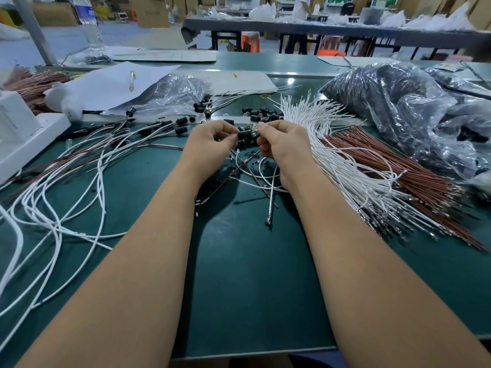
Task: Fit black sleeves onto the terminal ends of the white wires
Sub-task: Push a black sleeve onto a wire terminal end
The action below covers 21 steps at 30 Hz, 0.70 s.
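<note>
My left hand (210, 144) and my right hand (281, 144) meet over the middle of the green mat (252, 274). Between their fingertips is a small black sleeve (245, 134); my left hand pinches its left end. My right hand pinches a small clear-and-metal wire end (255, 133) at the sleeve's right end. Loose white wires (268, 179) hang under my hands. A fanned bundle of white wires (340, 144) lies to the right. Loose black sleeves (263, 114) lie just behind my hands.
Finished wires with black sleeves (79, 166) sprawl to the left. A brown wire bundle (398, 166) lies right of the white one. Plastic bags of black parts (414, 107) fill the right rear; another bag (172, 94) and white paper (111, 86) lie behind left. White machine (24, 134) at left edge.
</note>
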Tool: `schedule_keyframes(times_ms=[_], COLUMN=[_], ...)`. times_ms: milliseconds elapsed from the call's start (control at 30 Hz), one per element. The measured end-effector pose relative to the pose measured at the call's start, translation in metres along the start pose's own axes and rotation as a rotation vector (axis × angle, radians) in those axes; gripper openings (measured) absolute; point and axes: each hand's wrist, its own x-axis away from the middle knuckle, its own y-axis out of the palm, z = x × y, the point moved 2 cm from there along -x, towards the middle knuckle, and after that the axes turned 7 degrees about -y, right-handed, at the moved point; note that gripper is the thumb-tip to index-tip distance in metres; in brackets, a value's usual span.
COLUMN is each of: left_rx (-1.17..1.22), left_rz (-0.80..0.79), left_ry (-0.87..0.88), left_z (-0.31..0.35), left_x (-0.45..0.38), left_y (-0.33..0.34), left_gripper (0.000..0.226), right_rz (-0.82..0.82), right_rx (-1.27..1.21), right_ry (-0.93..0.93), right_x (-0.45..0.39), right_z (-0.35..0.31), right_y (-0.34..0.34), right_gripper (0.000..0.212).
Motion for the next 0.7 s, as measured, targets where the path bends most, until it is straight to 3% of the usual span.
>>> schedule_keyframes(times_ms=[367, 700], left_rx=[-0.009, 0.098], left_rz=[0.067, 0.065], left_ry=[0.053, -0.048], left_z=[0.0026, -0.002], left_x=[0.0028, 0.0036], left_y=[-0.0001, 0.0029], left_gripper=[0.007, 0.011], right_rz=[0.003, -0.059], right_rx=[-0.047, -0.06], right_ry=[-0.01, 0.006], right_x=[0.0003, 0.004], right_z=[0.0032, 0.0019], right_y=[-0.0004, -0.001], right_gripper=[0.016, 0.013])
